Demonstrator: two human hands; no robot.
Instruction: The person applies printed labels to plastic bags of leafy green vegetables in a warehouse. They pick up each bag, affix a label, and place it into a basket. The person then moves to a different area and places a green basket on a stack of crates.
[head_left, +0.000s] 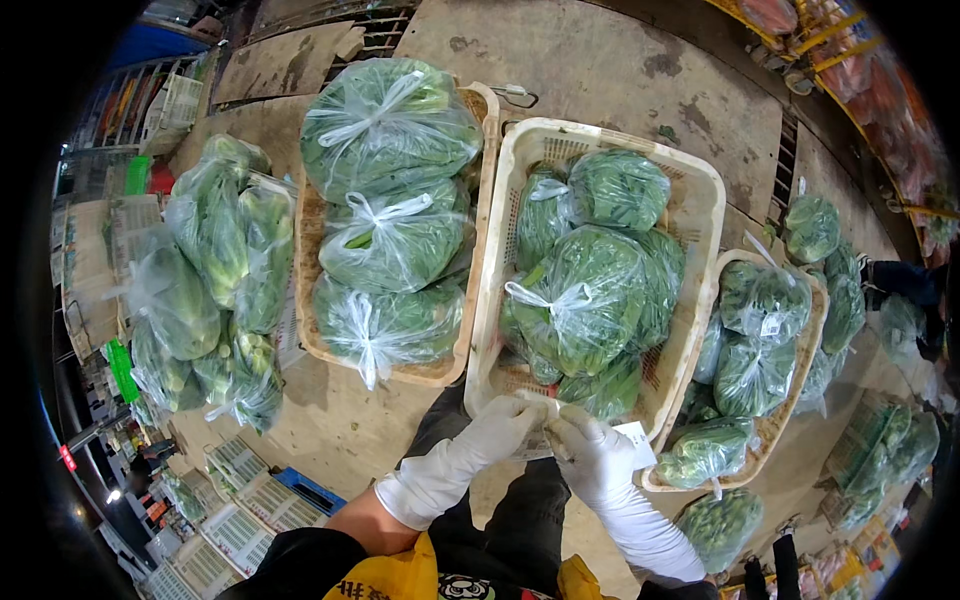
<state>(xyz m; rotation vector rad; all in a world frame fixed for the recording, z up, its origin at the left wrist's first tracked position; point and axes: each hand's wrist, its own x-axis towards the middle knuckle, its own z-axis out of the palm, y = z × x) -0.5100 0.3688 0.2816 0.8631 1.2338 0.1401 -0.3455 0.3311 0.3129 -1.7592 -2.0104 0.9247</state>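
Observation:
My left hand (499, 429), in a white glove, is at the near rim of a cream plastic crate (606, 136). Beside it, my white-gloved right hand (596, 451) nearly meets it, fingertips pinched together. A white paper label (636, 444) with print sticks out from the right hand's outer side. Something thin and pale shows between the fingertips, too small to name. Inside the crate lie several clear plastic bags of green leafy vegetables. The uppermost bag (589, 300) is tied in a white knot. What the left fingers pinch is hidden.
To the left, another crate (459, 360) holds three tied bags of greens (394, 232). Beyond it are bagged vegetables (217, 247) in a heap. A smaller crate (806, 375) with bagged greens adjoins on the right. A wire hook (517, 95) lies on the stained floor (600, 60).

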